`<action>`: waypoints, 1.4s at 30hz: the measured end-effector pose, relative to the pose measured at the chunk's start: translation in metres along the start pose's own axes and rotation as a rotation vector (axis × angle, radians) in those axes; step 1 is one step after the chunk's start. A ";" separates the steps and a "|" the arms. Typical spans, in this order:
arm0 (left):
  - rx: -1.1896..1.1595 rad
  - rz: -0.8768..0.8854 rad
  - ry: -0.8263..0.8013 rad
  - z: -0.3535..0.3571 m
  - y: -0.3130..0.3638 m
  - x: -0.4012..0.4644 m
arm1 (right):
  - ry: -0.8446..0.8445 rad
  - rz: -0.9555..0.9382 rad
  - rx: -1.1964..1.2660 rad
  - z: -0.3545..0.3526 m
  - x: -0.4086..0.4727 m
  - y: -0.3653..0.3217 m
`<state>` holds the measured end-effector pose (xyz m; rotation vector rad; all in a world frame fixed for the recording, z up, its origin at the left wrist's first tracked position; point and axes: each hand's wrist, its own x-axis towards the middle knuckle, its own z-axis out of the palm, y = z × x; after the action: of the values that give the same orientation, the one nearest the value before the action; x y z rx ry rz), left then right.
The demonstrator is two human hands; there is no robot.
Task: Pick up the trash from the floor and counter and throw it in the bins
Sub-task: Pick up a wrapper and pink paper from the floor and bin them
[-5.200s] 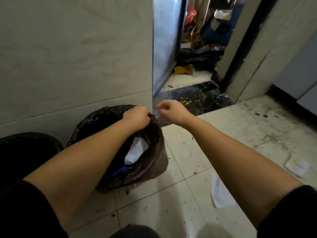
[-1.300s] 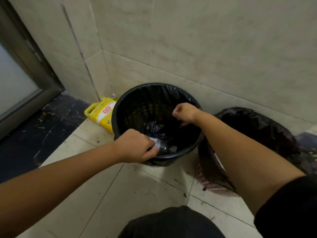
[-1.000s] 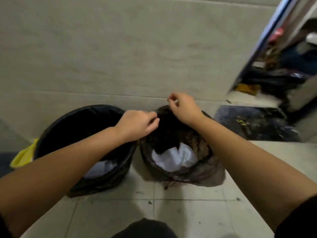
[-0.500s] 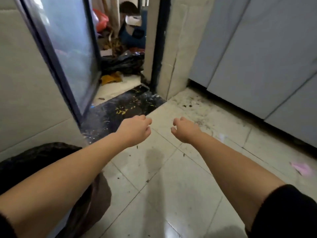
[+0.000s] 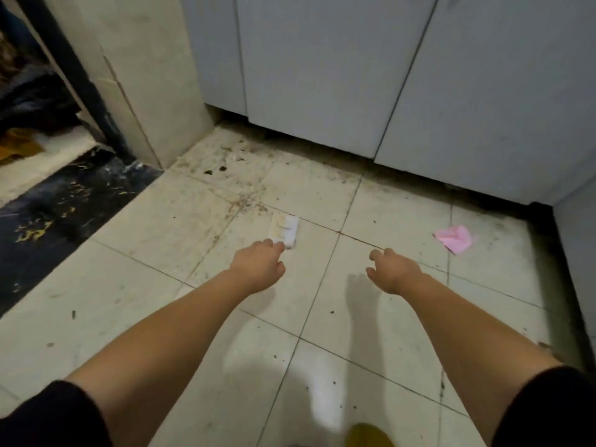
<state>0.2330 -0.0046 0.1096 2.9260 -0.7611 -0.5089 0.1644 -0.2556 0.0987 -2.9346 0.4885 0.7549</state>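
A folded white, stained piece of paper trash point(image 5: 284, 230) lies on the tiled floor just beyond my left hand point(image 5: 258, 266). That hand is loosely curled, holds nothing, and its knuckles reach the paper's near edge. My right hand point(image 5: 392, 269) hovers over the floor to the right, fingers apart and empty. A crumpled pink paper point(image 5: 454, 237) lies farther right near the cabinet base. No bin is in view.
Pale grey cabinet doors point(image 5: 322, 75) run along the back, with dirt and crumbs point(image 5: 225, 162) at their foot. A tiled pillar point(image 5: 145, 75) and a dark threshold strip point(image 5: 64, 208) lead to a cluttered doorway at left. A yellow object point(image 5: 367, 437) shows at the bottom edge.
The view has swung right from the bins and doorway to the floor before the cabinets. Both hands, which held the bin bags, are now empty and stretched toward the white paper.
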 end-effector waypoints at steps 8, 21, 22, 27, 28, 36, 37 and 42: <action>0.009 -0.298 -0.076 0.052 0.052 0.143 | 0.009 0.078 0.186 0.027 0.108 0.112; -0.174 -0.626 0.007 0.107 0.041 0.204 | 0.188 0.374 0.159 0.062 0.183 0.206; -0.183 -0.610 0.009 0.108 0.037 0.203 | 0.173 0.367 0.152 0.062 0.187 0.207; -0.265 -0.551 -0.014 0.116 0.031 0.191 | 0.160 0.408 0.159 0.051 0.197 0.201; -0.277 -0.532 -0.023 0.117 0.032 0.187 | 0.157 0.415 0.183 0.051 0.196 0.201; -0.346 -0.407 0.085 0.092 0.032 0.131 | 0.261 0.108 0.243 0.040 0.158 0.135; -0.359 -0.401 0.111 0.084 0.026 0.121 | 0.267 0.061 0.251 0.031 0.153 0.115; -0.484 -0.408 0.239 0.039 -0.022 0.052 | 0.313 -0.233 0.269 -0.007 0.117 -0.007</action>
<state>0.2729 -0.0101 0.0538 2.6021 0.0023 -0.3020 0.2669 -0.2838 0.0481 -2.7912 0.2356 0.1866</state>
